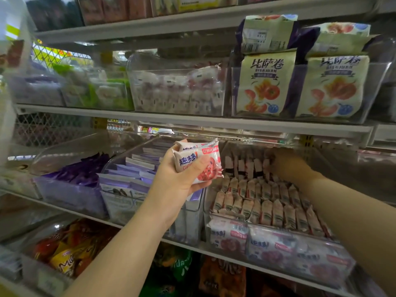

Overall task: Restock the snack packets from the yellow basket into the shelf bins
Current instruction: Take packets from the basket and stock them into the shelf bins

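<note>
Left hand (pixel 182 179) grips snack packets (pixel 198 160); right hand (pixel 287 162) reaches into the clear bin (pixel 278 249) among packets.

Noted: cream pizza-roll bags (pixel 262 86) stand upright above and to the right of the left grip (pixel 180 181). To its left lie purple packets (pixel 79 170). Below and left sit orange and yellow bags (pixel 68 251). Far left, wire mesh backing (pixel 49 129) shows under the shelf board (pixel 192 121).

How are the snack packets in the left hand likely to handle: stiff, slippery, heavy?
Probably light: the left hand holds several snack packets stacked at once. Likely slippery, given the glossy film, so the stack may slide. Puffed wrappers suggest they squash easily.
</note>
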Tool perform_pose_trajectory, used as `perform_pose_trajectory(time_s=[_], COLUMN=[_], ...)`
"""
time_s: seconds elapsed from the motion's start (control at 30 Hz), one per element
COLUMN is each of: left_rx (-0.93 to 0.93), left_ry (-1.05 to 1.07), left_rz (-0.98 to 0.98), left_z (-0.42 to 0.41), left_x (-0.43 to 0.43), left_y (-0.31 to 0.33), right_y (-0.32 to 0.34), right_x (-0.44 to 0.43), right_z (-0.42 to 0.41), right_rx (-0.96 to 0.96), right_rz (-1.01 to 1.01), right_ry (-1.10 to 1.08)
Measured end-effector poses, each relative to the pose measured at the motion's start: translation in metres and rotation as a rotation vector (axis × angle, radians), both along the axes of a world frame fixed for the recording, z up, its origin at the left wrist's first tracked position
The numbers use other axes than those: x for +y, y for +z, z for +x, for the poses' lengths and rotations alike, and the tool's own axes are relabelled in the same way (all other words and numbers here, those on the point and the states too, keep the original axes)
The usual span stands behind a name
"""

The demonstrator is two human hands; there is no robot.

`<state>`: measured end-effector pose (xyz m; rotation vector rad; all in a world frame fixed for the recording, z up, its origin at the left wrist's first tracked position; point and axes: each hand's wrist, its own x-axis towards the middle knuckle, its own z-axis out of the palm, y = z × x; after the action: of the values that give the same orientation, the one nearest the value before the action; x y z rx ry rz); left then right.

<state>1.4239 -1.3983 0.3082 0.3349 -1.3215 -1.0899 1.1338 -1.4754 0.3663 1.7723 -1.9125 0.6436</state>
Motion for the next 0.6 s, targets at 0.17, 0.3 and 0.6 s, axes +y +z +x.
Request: perform_pose_trajectory(time_s=[0.17,0.3,0.6], left_rx=[-0.014,-0.018,-0.163], left_ry=[-0.006,-0.01,-0.108], left_rz=[-0.002,-0.008,-0.035], left_z=[0.002,0.002,-0.026], left_x=[-0.003,-0.005,0.006], left_y=[-0.003,-0.004,0.002], right_y=[-0.004,0.005,0.03], right_x=[-0.006,0.006,0.066], right_z=[0.006,0.003,0.007], right_rx=[-0.018,0.014,0.016], right_rz=[-0.026,0.192,0.261], right_ry=[-0.042,0.042,0.235])
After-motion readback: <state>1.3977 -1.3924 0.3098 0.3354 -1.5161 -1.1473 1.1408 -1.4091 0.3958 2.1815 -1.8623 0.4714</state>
